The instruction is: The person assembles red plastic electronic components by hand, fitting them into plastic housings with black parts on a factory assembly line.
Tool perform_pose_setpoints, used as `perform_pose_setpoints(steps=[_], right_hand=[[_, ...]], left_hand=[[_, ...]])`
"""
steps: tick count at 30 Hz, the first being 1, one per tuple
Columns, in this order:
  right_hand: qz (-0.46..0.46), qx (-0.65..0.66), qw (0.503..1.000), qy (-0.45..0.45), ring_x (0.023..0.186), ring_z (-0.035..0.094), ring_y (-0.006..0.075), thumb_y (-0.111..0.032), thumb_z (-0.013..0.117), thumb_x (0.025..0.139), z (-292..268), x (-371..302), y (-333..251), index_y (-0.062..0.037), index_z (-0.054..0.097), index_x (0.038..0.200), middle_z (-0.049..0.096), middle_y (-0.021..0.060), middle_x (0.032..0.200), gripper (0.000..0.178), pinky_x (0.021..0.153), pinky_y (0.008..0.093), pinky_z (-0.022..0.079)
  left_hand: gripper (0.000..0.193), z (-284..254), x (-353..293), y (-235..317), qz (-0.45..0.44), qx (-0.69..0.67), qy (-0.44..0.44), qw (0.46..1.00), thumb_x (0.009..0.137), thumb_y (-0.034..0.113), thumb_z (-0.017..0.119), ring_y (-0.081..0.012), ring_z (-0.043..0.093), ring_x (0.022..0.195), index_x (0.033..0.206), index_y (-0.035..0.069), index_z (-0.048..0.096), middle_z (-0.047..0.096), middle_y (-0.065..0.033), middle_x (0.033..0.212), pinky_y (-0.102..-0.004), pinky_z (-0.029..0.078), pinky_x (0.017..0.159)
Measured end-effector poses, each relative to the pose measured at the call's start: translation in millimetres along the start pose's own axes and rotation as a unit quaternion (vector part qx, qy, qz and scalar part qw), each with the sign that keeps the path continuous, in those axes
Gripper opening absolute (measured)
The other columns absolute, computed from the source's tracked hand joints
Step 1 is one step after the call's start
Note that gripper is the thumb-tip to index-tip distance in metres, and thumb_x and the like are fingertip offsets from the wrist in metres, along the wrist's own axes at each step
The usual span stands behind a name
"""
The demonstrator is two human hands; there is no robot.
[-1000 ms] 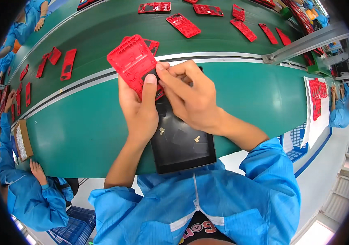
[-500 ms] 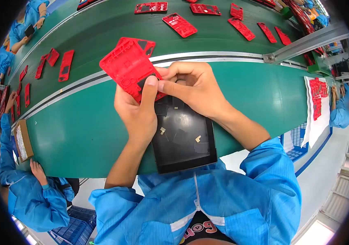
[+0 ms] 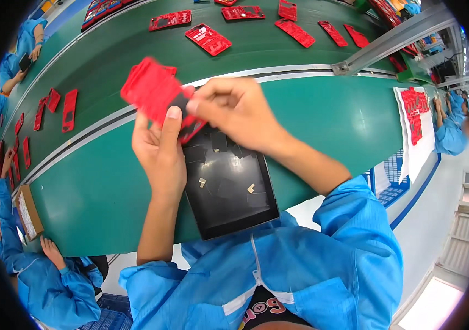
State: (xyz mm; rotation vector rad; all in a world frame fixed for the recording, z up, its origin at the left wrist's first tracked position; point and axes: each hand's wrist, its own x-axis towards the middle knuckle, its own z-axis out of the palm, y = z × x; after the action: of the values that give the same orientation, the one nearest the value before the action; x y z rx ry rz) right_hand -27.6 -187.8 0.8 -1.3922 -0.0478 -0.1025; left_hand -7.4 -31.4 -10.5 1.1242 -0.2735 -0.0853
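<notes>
Worktop [image 3: 322, 121]: black tray [image 3: 240, 224] at its near edge. Our left hand [image 3: 160, 154] clasps the red housing [image 3: 149, 88], thumb on top, above the worktop's far edge. Our right hand [image 3: 237, 113] is nearly closed, fingertips at the dark patch [image 3: 179, 103] on the housing; can't tell if they grip anything. Step, we judge: working that patch. Next move calls for steady support, light fingertip pressure.

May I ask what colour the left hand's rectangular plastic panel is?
The panel is mostly red, clearest in the head view.
</notes>
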Motion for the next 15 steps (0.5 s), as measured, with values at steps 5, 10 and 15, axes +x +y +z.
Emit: perform_pose_setpoints(steps=[5,10,15], right_hand=[[0.012,-0.162,0.975,0.150,0.063,0.059,0.0069,-0.018,0.076,0.093,-89.4,38.9,-1.4,0.0018,0.073,0.095,0.069,0.0023,0.078,0.020,0.057,0.0226,0.048],[0.061,-0.199,0.946,0.248,0.059,0.067,0.0134,-0.018,0.076,0.091,-159.5,53.4,49.0,0.0058,0.075,0.099,0.072,0.0074,0.076,0.025,0.056,0.0280,0.054],[-0.085,-0.507,0.775,0.368,0.093,0.074,0.0299,-0.029,0.078,0.088,-219.3,67.3,50.8,-0.0004,0.076,0.111,0.076,0.0191,0.104,0.037,0.085,0.0392,0.057]], left_hand=[[0.044,-2.5,8.5,8.2,0.011,0.045,0.049,0.998,0.105,0.015,0.059,-0.0279,0.068,0.114,0.140,-0.006,0.043,0.064,-0.0277,0.131,-0.0370,0.054,0.097],[0.041,-5.5,4.9,6.8,-0.033,0.043,0.018,0.998,0.105,0.019,0.057,-0.0244,0.069,0.102,0.137,-0.005,0.047,0.065,-0.0264,0.127,-0.0354,0.055,0.088],[0.034,-7.0,3.6,4.8,-0.042,0.044,0.015,0.998,0.105,0.018,0.056,-0.0226,0.070,0.095,0.131,-0.003,0.052,0.069,-0.0224,0.118,-0.0342,0.055,0.084]])
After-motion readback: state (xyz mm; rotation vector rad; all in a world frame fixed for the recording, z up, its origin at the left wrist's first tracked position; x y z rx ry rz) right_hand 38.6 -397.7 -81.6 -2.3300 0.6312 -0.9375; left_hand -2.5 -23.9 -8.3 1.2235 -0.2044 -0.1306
